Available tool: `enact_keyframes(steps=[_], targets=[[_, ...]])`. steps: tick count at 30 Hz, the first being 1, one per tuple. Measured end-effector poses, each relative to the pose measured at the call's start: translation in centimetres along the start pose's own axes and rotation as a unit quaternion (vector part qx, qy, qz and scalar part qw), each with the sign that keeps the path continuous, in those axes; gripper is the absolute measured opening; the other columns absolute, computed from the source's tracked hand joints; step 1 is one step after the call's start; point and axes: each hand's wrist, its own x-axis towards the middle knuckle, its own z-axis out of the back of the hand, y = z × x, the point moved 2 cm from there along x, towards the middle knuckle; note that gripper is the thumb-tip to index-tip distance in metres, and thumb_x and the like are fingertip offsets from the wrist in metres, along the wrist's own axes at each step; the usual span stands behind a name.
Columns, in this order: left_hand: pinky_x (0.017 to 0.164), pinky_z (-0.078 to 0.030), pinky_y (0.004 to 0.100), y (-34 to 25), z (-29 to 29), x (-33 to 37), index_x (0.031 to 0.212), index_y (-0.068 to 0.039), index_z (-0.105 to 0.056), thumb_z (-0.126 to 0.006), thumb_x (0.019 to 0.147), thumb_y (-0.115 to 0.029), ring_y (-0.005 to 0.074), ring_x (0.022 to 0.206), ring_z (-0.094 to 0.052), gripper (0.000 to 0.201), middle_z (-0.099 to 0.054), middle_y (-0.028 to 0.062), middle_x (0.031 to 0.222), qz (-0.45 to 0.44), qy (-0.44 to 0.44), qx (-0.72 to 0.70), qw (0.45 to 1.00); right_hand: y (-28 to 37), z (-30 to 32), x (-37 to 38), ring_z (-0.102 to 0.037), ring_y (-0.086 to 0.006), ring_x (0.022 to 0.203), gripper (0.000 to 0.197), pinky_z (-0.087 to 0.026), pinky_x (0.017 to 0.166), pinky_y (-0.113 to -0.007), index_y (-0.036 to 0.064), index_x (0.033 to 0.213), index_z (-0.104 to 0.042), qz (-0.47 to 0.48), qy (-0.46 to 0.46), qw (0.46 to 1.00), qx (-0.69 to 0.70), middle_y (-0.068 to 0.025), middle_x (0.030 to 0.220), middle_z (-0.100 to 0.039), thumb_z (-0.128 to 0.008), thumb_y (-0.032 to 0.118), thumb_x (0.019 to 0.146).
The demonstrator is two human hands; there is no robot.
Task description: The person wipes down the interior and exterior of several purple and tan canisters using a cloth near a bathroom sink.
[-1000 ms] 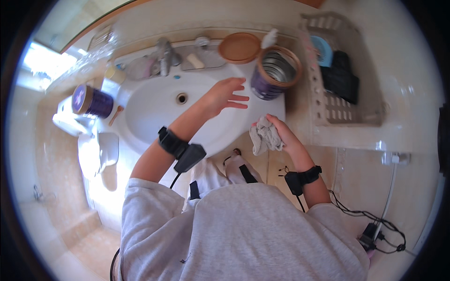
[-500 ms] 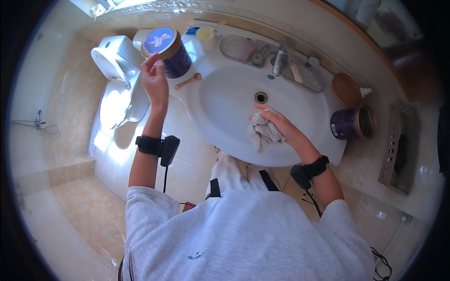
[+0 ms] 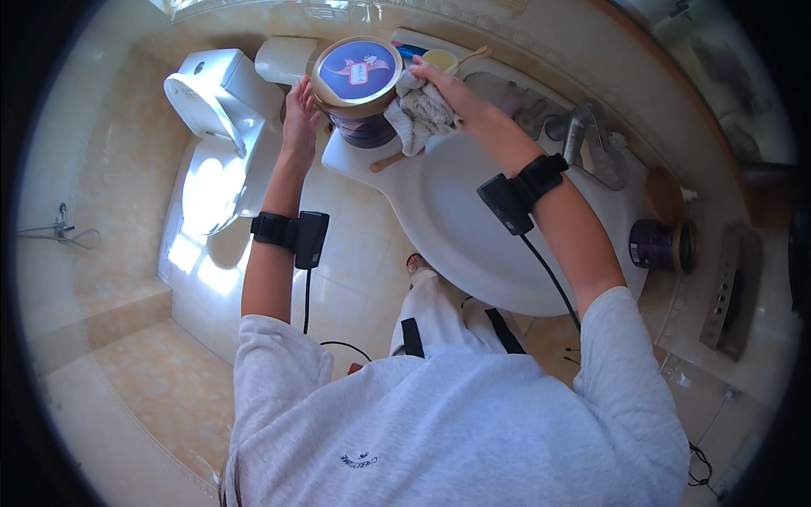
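A large dark purple tin [image 3: 363,127] with a gold-rimmed, blue-topped lid [image 3: 359,74] is at the far left end of the washbasin counter. My left hand [image 3: 299,122] is curled against its left side, with the fingertips partly hidden. On the tin's other side, my right hand [image 3: 452,91] grips a crumpled greyish-white cloth [image 3: 420,111] and presses it to the wall below the lid. A wooden scoop [image 3: 387,161] lies on the counter near the tin's base, partly covered by the cloth.
Behind my right hand stands a pale yellow cup [image 3: 440,59] with a wooden-handled brush [image 3: 476,56]. The white basin [image 3: 473,228] lies below my right forearm, its tap [image 3: 581,135] beyond. An open purple tin [image 3: 661,245] lies at the right; a toilet [image 3: 211,173] stands left.
My right hand has carried the cloth from over the basin up to the tin's right side. My left hand has come down from the lid edge to its left side. The view has shifted.
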Motion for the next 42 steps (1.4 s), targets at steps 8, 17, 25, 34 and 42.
enact_keyframes(steps=[8,17,25,34,42], targets=[[0.097,-0.017,0.0327,-3.7,-3.6,-4.3,0.126,-0.01,-0.027,-0.024,0.083,-0.057,0.0164,0.113,-0.032,0.064,-0.036,0.0044,0.123,-0.072,0.094,0.027,0.993,3.7,-2.8,-4.5,-0.054,-0.0104,0.077,0.036,-0.044,0.068,-0.022,0.0034,0.095,-0.053,-0.009,0.019,0.998,0.064,-0.0034,0.088,-0.055,-0.046,0.035,0.079],[0.086,-0.042,0.0377,-3.2,-10.4,-14.6,0.132,-0.014,-0.003,-0.075,0.059,-0.019,0.0242,0.107,-0.037,0.103,-0.03,0.0122,0.116,-0.095,0.379,0.258,0.884,6.9,2.7,-22.1,-0.043,-0.0118,0.102,0.053,-0.034,0.087,-0.022,-0.0032,0.124,-0.031,-0.054,-0.079,0.995,-0.014,-0.0097,0.112,-0.047,-0.045,0.024,0.081],[0.072,-0.045,0.0394,6.6,-16.5,-16.9,0.132,-0.02,-0.001,-0.076,0.054,-0.019,0.0353,0.085,-0.052,0.108,-0.039,0.0165,0.108,-0.1,0.376,0.478,0.787,1.1,11.0,-25.7,-0.044,-0.0128,0.102,0.05,-0.033,0.087,-0.023,-0.0042,0.123,-0.032,-0.09,-0.081,0.981,-0.152,-0.01,0.114,-0.046,-0.045,0.021,0.081],[0.087,-0.036,0.0434,7.9,-18.5,-17.1,0.129,-0.023,-0.021,-0.076,0.047,-0.03,0.0367,0.116,-0.027,0.099,-0.022,0.0181,0.129,-0.35,0.276,0.576,0.685,-0.7,14.5,-23.7,-0.048,-0.0127,0.096,0.045,-0.035,0.084,-0.023,-0.0018,0.12,-0.039,-0.059,-0.001,0.98,-0.191,-0.0097,0.107,-0.052,-0.045,0.02,0.081],[0.094,-0.026,0.0448,6.9,-20.0,-17.5,0.127,-0.019,-0.025,-0.075,0.047,-0.03,0.0385,0.119,-0.02,0.095,-0.012,0.0194,0.133,-0.337,0.396,0.632,0.575,-0.9,14.4,-22.3,-0.051,-0.0134,0.09,0.041,-0.038,0.08,-0.024,0.0,0.115,-0.045,-0.073,0.035,0.973,-0.214,-0.0096,0.101,-0.055,-0.047,0.02,0.079]])
